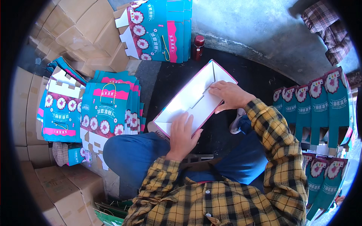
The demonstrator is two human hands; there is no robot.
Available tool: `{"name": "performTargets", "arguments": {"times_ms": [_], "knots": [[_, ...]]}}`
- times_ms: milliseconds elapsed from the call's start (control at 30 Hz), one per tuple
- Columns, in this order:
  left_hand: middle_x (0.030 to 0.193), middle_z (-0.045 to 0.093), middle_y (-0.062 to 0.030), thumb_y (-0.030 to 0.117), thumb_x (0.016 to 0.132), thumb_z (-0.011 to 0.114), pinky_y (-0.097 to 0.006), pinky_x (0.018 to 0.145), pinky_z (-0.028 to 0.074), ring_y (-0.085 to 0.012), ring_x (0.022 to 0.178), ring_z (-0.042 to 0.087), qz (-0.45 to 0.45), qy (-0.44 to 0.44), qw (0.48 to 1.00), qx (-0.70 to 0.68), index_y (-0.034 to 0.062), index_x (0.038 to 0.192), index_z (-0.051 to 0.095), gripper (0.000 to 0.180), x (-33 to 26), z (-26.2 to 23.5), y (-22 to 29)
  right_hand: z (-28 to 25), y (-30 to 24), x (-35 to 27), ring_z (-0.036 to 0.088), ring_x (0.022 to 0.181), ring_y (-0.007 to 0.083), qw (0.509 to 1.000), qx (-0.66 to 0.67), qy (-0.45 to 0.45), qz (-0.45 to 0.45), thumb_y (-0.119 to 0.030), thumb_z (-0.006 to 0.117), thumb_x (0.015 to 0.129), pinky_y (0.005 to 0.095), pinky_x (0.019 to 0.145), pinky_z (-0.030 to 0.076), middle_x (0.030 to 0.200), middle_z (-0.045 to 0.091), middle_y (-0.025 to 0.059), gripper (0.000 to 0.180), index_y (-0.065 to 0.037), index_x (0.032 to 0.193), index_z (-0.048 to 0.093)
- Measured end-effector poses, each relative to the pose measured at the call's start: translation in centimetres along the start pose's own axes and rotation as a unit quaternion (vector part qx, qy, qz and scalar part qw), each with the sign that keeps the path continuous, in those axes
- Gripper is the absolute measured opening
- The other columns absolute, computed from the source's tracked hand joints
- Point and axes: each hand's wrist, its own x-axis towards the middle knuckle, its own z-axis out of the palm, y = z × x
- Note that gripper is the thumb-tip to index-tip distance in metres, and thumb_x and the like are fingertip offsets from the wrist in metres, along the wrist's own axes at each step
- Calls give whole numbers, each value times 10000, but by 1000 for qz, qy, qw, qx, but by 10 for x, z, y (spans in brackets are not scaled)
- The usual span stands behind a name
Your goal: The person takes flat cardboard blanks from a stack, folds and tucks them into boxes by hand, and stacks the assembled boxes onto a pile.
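Observation:
A carton (177,100) with white panels and pink-edged sides lies slanted in front of me, above my crossed legs. Slits and folded flaps show along the middle of its white face. My left hand (181,135) rests on the near left part of the carton, fingers stretched out and thumb apart. On the carton's right side lies my right hand (232,95), its fingers reaching over the white flaps near a slit and its thumb spread toward the near edge. Neither hand is closed round anything. The undersides of both hands are hidden.
Flat teal-and-pink cartons (107,98) are stacked at left, more (154,22) at the far wall. Brown cardboard boxes (88,28) pile up at left. A red flask (198,47) stands by the wall. Formed teal boxes (316,101) line the right. Dark matting (260,81) covers the floor.

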Motion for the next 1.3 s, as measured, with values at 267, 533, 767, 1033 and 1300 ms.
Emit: {"name": "performTargets", "arguments": {"times_ms": [267, 533, 767, 1033, 1300], "knots": [[1345, 584, -177, 317, 1083, 477, -385, 1074, 429, -275, 1235, 573, -391, 229, 779, -433, -39, 1325, 553, 438, -30, -3, -116, 26, 50, -10, 633, 1168, 314, 894, 295, 227, 250, -571, 532, 1016, 436, 998, 501, 1240, 672, 138, 627, -5, 1247, 671], [1121, 697, -125, 437, 1051, 469, -403, 972, 506, -259, 1053, 661, -460, 218, 470, -720, 48, 1175, 651, 447, -50, 24, -131, 39, 97, -57, 687, 808, 186, 707, 502, -54, 494, -805, 264, 976, 352, 722, 561, 978, 731, 116, 951, 2, 1196, 716], [1230, 709, -145, 459, 1017, 511, -440, 1020, 510, -303, 1139, 676, -477, 23, 429, -767, 48, 1274, 658, 507, -42, 9, -111, 35, 58, -42, 609, 1121, 170, 670, 546, -20, 503, -639, 390, 1061, 369, 969, 495, 1264, 682, 64, 644, -132, 1350, 663], [1396, 582, -105, 224, 985, 560, -385, 1089, 447, -236, 1268, 576, -291, 102, 707, -636, -31, 1383, 514, 475, -22, -18, -73, -8, 86, -79, 567, 1279, 244, 638, 716, 124, 254, -569, 441, 1056, 455, 1094, 416, 1363, 635, 127, 621, -54, 1355, 619], [1300, 609, -86, 497, 1063, 474, -429, 955, 502, -215, 1180, 595, -390, 109, 649, -645, 32, 1371, 538, 561, -43, 20, -108, 63, 95, -124, 601, 1244, 301, 697, 583, 244, 339, -657, 487, 1002, 460, 1018, 486, 1415, 589, 180, 778, -66, 1507, 472]]}}
